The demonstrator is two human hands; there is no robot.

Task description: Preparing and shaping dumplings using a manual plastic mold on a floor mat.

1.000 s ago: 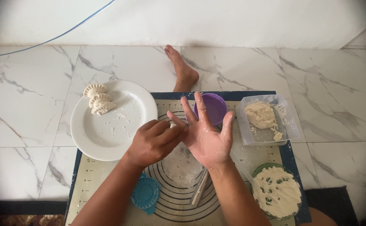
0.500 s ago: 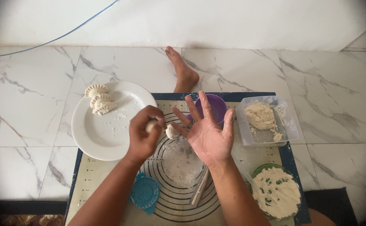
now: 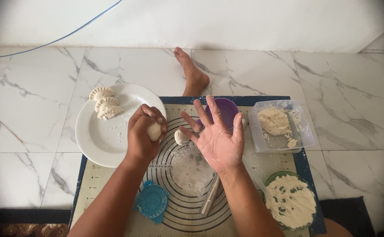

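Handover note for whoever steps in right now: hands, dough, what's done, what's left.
Left hand: closed around a small dough ball above the rolling mat, beside the plate.
Right hand: open, palm up, floury, empty; a second dough piece lies by its fingertips.
Done: three shaped dumplings sit on the white plate.
Left: raw dough in the clear container, filling in the green bowl. Blue dumpling press and rolling pin lie on the mat.

The left hand (image 3: 143, 134) is curled into a closed fist, palm down. The right hand (image 3: 217, 140) is spread flat, palm up, fingers splayed.
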